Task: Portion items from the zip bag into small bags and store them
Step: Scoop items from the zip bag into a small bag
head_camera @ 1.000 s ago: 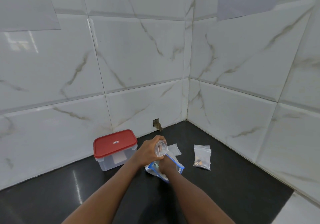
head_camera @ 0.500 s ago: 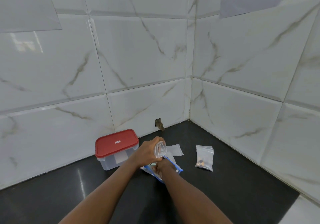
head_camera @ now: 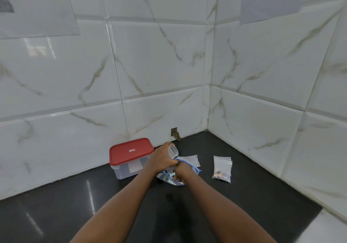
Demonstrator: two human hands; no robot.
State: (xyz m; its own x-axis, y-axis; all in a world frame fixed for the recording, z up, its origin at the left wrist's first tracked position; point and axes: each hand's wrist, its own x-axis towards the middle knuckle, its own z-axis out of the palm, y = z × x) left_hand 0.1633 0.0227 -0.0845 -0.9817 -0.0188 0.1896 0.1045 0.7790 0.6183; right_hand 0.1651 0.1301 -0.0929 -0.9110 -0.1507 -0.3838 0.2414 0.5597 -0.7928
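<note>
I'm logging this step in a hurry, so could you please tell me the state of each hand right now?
Left hand: closed, holding a small bag.
Right hand: inside the zip bag; its grip cannot be told.

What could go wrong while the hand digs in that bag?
The small clear bag in the left hand is tipped sideways, so pieces might miss its mouth and scatter on the black counter. The zip bag lies crumpled around the right hand; pulling out could drag it and spill some.
</note>
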